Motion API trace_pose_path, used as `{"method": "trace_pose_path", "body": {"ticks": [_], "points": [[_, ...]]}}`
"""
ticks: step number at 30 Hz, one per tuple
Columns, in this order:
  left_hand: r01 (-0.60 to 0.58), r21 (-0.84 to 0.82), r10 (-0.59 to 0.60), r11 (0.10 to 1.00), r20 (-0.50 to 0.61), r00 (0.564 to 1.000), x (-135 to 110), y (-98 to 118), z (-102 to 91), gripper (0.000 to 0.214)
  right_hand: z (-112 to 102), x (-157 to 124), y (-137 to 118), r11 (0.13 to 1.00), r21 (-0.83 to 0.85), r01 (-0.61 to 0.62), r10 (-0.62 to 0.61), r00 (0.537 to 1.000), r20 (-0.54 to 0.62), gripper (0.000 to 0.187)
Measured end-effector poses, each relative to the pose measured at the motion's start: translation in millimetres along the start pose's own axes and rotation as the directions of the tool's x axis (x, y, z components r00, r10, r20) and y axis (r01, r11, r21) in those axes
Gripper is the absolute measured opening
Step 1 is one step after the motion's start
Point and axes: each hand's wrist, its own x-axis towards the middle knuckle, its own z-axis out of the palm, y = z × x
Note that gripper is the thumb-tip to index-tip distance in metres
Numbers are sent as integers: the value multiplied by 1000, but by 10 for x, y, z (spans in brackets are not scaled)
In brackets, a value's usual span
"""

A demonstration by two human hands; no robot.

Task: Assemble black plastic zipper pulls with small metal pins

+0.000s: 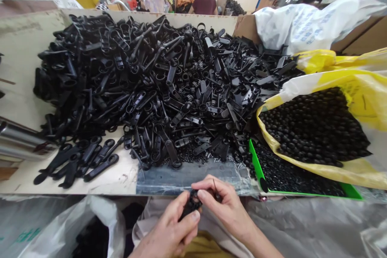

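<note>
Above my lap, my left hand [175,227] is closed around a small black plastic part [190,206], its thumb lying along the near side. My right hand [228,205] closes thumb and forefinger on the upper end of the same part. A thin dark piece [215,187] shows between the right fingers; its kind is unclear. Fingers hide much of the black part. Just beyond the hands, a grey work mat [187,178] covers the table edge, with small silver pins [238,160] along its back.
A large heap of black plastic parts [145,76] fills the table. Several handle-shaped parts [81,159] lie front left. At right are a yellow-white bag [371,129] of black balls and a green tray [255,161] of small black pieces. An open bag [111,221] stands lower left. People sit beyond.
</note>
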Motion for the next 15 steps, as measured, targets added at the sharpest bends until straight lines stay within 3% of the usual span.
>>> {"method": "trace_pose_path", "body": {"ticks": [2,4,6,7,8,12,15], "points": [[-24,17,25,1000,-53,998,25,-63,-85,92,-55,-20,-23,998,-52,20,-18,999,42,30],[-149,113,169,982,-196,966,79,-49,-186,82,-145,-24,-34,988,-146,41,-38,999,26,28],[-287,274,371,918,-333,867,150,28,-276,66,-240,5,-27,960,-274,59,-71,997,-33,25],[-326,343,443,881,-355,823,184,77,-304,57,-276,34,-19,936,-344,77,-101,994,-53,23],[-344,383,479,857,-348,806,213,124,-316,49,-300,72,-9,906,-412,101,-134,989,-54,22],[-316,262,385,912,-279,880,245,249,-183,44,-267,277,28,729,-659,188,-222,975,32,23],[-271,174,313,947,-292,904,218,284,-26,47,-180,397,60,596,-785,168,-213,976,47,22]]}}
